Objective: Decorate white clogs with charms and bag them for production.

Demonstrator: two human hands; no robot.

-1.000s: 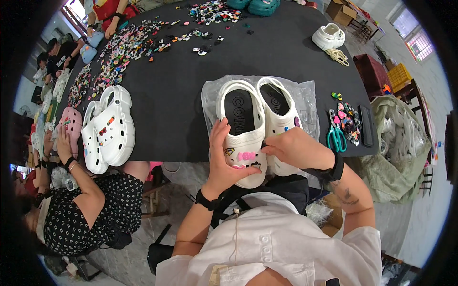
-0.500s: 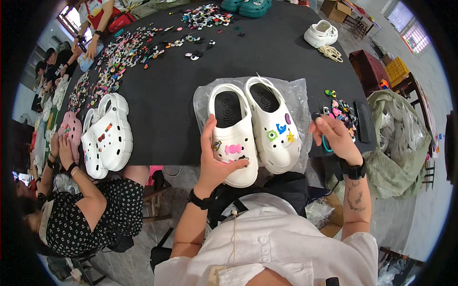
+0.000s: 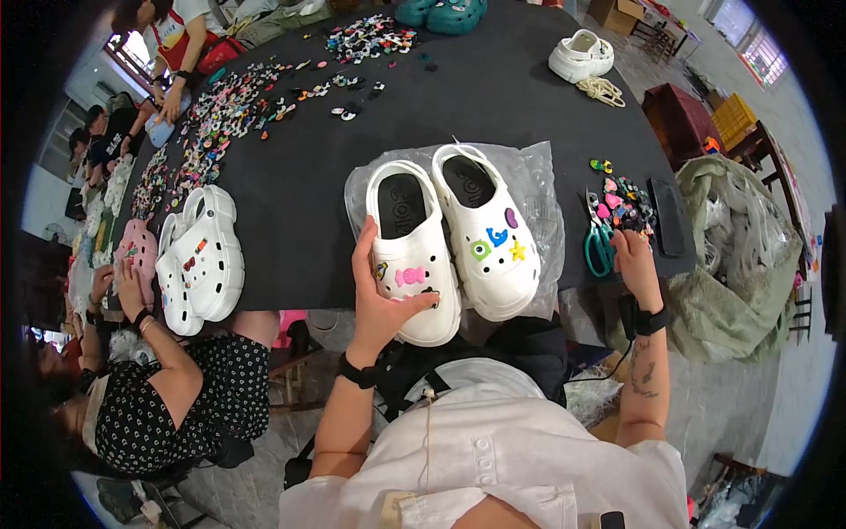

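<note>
Two white clogs stand side by side in front of me on a clear plastic bag (image 3: 536, 185). My left hand (image 3: 381, 304) grips the left clog (image 3: 432, 328), its thumb across the toe and its fingers along the outer side. Pink and dark charms sit on that clog. The right clog (image 3: 509, 291) bears a green, a blue, a yellow and a purple charm. My right hand (image 3: 636, 264) is at the near edge of a small pile of charms (image 3: 621, 201), fingers curled; what they hold, if anything, is hidden. Scissors with teal handles (image 3: 599, 251) lie just left of it.
A dark flat box (image 3: 665, 216) lies right of the charms. Another white clog pair (image 3: 207, 264) stands at the left, near a seated co-worker handling a pink clog (image 3: 137, 247). Many loose charms (image 3: 220, 115) cover the far left. A white clog (image 3: 582, 57) and cord (image 3: 602, 91) are far right.
The scissors have left my right hand and now lie on the table. That hand has moved right to the charm pile. My left hand keeps its grip on the left clog.
</note>
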